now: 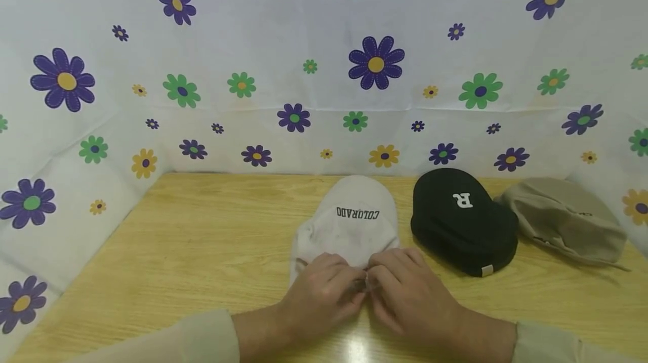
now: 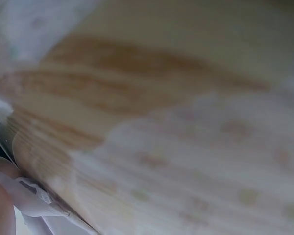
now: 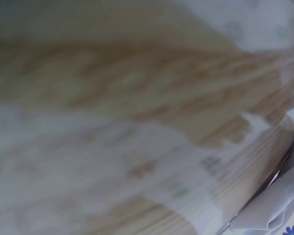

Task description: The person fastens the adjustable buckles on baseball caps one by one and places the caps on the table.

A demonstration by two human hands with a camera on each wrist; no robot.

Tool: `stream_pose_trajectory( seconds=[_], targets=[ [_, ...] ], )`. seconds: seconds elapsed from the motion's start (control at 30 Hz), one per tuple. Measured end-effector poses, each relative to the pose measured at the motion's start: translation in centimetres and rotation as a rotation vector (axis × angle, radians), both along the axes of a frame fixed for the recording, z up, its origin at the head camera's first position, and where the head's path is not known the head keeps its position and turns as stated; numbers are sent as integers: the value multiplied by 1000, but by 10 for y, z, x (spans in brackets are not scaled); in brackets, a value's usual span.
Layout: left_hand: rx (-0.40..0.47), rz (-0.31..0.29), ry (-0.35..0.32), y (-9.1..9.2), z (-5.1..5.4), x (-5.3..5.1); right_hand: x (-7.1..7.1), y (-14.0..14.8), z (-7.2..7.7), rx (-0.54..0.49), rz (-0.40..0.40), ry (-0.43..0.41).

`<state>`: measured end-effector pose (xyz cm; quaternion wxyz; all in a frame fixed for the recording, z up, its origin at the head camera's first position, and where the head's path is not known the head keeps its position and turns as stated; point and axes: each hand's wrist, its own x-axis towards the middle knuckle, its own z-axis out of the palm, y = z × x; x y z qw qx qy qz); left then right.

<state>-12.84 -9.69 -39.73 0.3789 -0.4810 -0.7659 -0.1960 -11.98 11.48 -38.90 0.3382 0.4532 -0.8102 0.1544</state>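
A cream cap (image 1: 361, 233) with COLORADO lettering, upside down from here, lies on the wooden table with its near edge under both hands. My left hand (image 1: 324, 290) pinches the left part of that edge, fingers curled over it. Close beside it, fingertips almost meeting, my right hand (image 1: 410, 290) pinches the right part. A small dark bit shows between the fingers; they hide what it is. In the left wrist view, pale cloth (image 2: 36, 203) of the cap shows beside a finger. Folded pale fabric (image 3: 267, 203) appears at the right wrist view's lower corner.
A black cap (image 1: 455, 233) with a white R sits right of the cream one. Against it, farther right, lies a khaki cap (image 1: 567, 216) with a thin strap end sticking out. A flower-printed white cloth (image 1: 324, 87) rises behind the wooden table (image 1: 202, 239) and along its sides.
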Motion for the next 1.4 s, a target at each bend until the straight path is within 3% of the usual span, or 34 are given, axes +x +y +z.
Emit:
stream_pose_trajectory(
  seconds=[0.33, 0.8, 1.4],
  targets=[
    [-1, -29, 26, 1, 2, -2, -4, 1, -3, 3, 69, -25],
    [-10, -34, 32, 0, 1, -1, -3, 3, -2, 27, 99, -79],
    [-69, -18, 51, 1, 2, 0, -2, 1, -2, 58, 76, 6]
  ],
)
